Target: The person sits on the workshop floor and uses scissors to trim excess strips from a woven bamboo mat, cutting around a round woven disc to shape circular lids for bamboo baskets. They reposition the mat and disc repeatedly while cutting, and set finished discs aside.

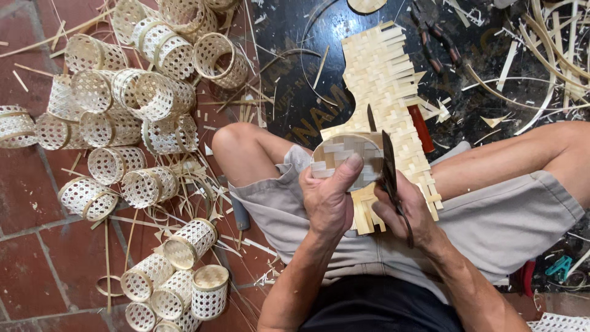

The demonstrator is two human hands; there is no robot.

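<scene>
My left hand (pixel 329 200) grips a round bamboo hoop (pixel 344 142) laid over a pale woven bamboo mat (pixel 384 80), thumb pressed on the weave inside the ring. My right hand (pixel 409 212) holds dark scissors (pixel 388 166), their blades open along the hoop's right edge against the mat. The mat lies over my lap and stretches away from me across a dark floor sheet. Its near edge is frayed into loose strips by my right hand.
A heap of small cylindrical woven baskets (pixel 123 104) lies on the red tiles at left, with more near my left knee (pixel 184 276). A red-handled tool (pixel 421 128) lies beside the mat. Bamboo strips and scraps (pixel 553 55) litter the dark sheet (pixel 289 37) at upper right.
</scene>
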